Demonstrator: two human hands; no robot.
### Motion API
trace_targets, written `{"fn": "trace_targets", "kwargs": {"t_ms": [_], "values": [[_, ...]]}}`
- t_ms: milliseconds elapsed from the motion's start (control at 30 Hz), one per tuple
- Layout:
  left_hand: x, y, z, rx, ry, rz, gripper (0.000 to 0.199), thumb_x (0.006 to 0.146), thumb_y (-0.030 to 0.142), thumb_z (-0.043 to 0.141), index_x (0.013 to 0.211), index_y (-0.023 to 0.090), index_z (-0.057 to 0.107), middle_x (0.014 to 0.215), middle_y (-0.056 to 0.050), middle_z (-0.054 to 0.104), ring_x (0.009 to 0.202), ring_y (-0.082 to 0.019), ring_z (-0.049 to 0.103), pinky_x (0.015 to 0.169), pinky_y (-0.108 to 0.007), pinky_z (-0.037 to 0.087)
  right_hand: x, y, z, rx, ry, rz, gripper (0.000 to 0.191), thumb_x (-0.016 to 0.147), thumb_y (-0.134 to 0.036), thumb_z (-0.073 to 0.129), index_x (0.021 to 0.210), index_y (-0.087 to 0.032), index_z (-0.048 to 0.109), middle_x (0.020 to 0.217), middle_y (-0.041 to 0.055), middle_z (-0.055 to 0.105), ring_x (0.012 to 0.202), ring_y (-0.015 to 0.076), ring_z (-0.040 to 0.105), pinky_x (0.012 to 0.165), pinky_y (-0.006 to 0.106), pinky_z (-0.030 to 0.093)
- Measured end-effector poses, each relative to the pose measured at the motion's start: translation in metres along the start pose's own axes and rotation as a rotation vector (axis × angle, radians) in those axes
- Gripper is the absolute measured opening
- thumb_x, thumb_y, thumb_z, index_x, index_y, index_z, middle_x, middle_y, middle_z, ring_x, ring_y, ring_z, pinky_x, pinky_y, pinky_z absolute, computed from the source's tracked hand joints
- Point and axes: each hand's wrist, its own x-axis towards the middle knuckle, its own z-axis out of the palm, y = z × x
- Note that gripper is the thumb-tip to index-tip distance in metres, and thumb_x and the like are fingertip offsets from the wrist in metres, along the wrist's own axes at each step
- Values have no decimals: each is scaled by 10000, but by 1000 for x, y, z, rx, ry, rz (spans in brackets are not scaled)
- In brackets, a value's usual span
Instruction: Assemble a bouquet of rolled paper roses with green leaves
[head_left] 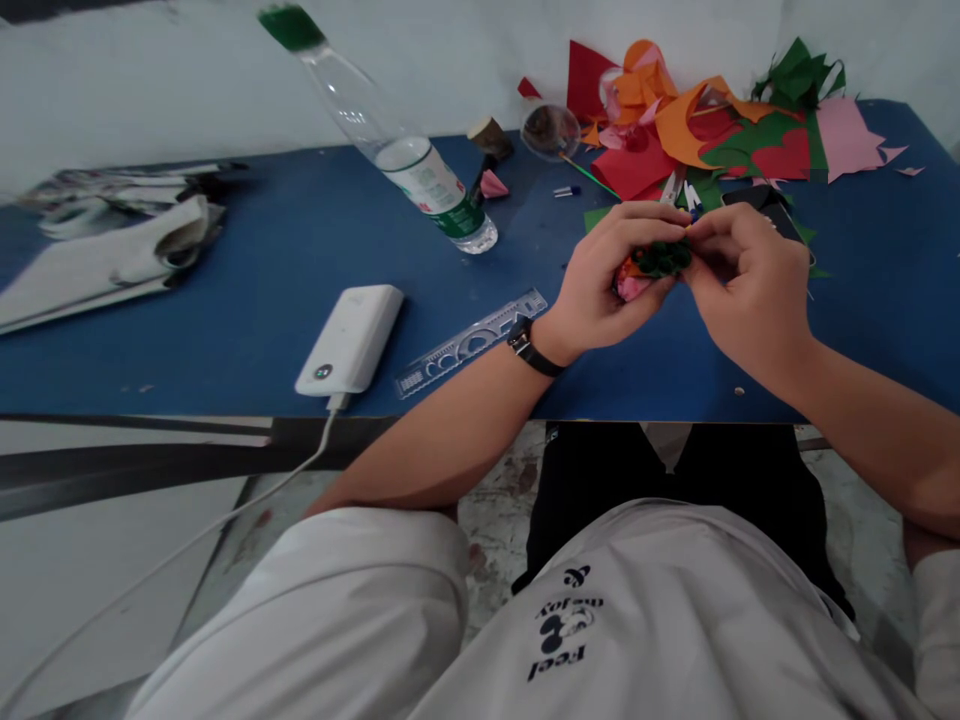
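Observation:
My left hand is closed around a small bundle of crumpled paper, dark green on top with orange and pink at its side. The fingers of my right hand are pinched together at the bundle's right edge, touching my left fingertips. Whatever lies between those right fingertips is mostly hidden. Just beyond the hands are scissors, partly covered, and a dark flat object under my right hand. A clear stencil ruler lies by my left wrist.
Red, orange, green and pink paper is heaped at the back right. A plastic bottle with a green cap stands left of my hands. A white power bank with a cable lies near the front edge. Folded cloth or paper is at far left.

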Motion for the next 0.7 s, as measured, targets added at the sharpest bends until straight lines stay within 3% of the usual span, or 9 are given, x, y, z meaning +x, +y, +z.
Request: {"fn": "trace_targets", "kwargs": {"t_ms": [100, 300, 433, 567, 700], "values": [[1, 4, 2, -22, -8, -30, 637, 1133, 466, 762, 1744, 385, 601, 1584, -105, 807, 1449, -302, 830, 1194, -508, 733, 3, -4, -2, 14, 3, 18, 108, 1111, -217, 796, 1086, -319, 772, 1015, 12, 908, 922, 245, 910, 889, 384, 786], [-4, 2, 4, -20, -8, -96, 602, 1174, 666, 680, 1705, 390, 611, 1584, -102, 806, 1445, -310, 830, 1191, -584, 729, 6, -4, 2, 194, 99, -11, 129, 993, -170, 846, 1008, -292, 807, 911, -8, 886, 778, 204, 860, 737, 338, 770], [3, 9, 4, -44, 3, -115, 552, 1139, 406, 775, 1675, 330, 667, 1562, -133, 805, 1452, -270, 808, 1247, -500, 710, 6, 5, 5, 250, 45, 145, 92, 1073, -333, 913, 1032, -301, 837, 939, 4, 889, 811, 239, 889, 773, 405, 812], [5, 7, 5, -23, 48, 45, 593, 1151, 458, 752, 1697, 243, 662, 1535, -159, 809, 1415, -276, 827, 1168, -488, 744, 6, 11, 4, 360, 0, 253, 191, 1043, -462, 992, 1038, -304, 885, 939, 2, 886, 821, 265, 907, 781, 458, 846], [2, 3, 6, 12, 49, -4, 537, 1180, 488, 719, 1661, 255, 673, 1511, -157, 824, 1397, -289, 835, 1152, -536, 739, 8, 6, 1, 473, -10, 353, 178, 997, -426, 1029, 991, -304, 900, 913, -12, 882, 851, 268, 920, 826, 478, 866]]}}
